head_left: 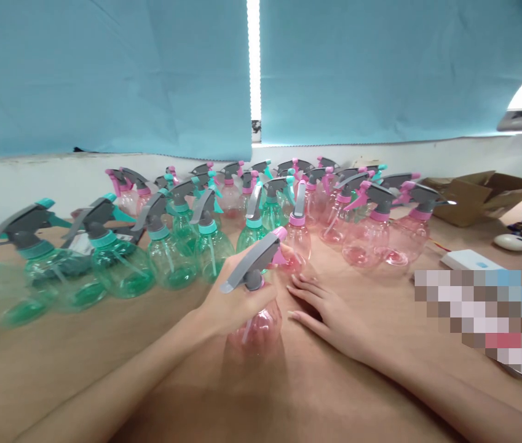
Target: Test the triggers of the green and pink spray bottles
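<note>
My left hand (237, 295) is wrapped round the neck of a pink spray bottle (261, 329), just below its grey and pink trigger head. The bottle is upright, and its lower part shows beneath my fingers. Flat on the wooden table lies my right hand (329, 307), fingers stretched out, to the right of that bottle and holding nothing. Right behind my hands stands another pink spray bottle (298, 240). Green spray bottles (173, 261) form a row on the left, and more pink spray bottles (366, 237) stand at the right.
Further spray bottles of both colours crowd the back of the table (187, 394). An open cardboard box (477, 197) sits at the back right, near a white mouse (511, 242) and a white box-like device (470, 259). Blue curtains (113, 74) hang behind.
</note>
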Tool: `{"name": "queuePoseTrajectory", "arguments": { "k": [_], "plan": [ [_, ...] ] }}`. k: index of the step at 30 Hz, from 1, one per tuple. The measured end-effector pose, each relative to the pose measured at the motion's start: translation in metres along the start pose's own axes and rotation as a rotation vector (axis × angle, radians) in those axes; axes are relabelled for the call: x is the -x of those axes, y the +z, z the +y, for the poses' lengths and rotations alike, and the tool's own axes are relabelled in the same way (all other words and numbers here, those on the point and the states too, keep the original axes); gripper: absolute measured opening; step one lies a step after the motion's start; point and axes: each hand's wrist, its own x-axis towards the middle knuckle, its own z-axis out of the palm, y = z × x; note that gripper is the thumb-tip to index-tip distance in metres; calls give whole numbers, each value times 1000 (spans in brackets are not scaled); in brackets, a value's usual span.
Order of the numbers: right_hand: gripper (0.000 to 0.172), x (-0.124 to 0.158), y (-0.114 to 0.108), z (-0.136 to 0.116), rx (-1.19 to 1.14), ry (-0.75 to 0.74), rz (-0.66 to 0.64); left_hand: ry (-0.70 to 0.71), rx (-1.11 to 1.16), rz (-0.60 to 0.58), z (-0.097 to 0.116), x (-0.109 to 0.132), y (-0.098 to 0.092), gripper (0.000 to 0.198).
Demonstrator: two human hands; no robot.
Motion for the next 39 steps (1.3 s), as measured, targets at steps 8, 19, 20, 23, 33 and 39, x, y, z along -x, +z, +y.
{"name": "queuePoseTrajectory", "arguments": {
  "k": [8,19,20,23,33,39],
  "plan": [
    [55,-1,-2,-1,-16,2,2,42,39,8,-3,1,5,67],
    [50,0,-3,-2,-60,-13,43,24,29,13,-7,1,5,58],
    [50,0,-3,-2,-61,-12,43,26,29,13,-7,1,5,57],
    [52,0,-3,-2,-48,-3,26,23,33,9,-6,1,5,59],
    [51,0,-1,-1,-46,-9,33,12,14,11,-6,3,6,56],
    [52,0,-2,0,-44,-13,29,1,26,19,-6,2,6,59]
  ]
}}
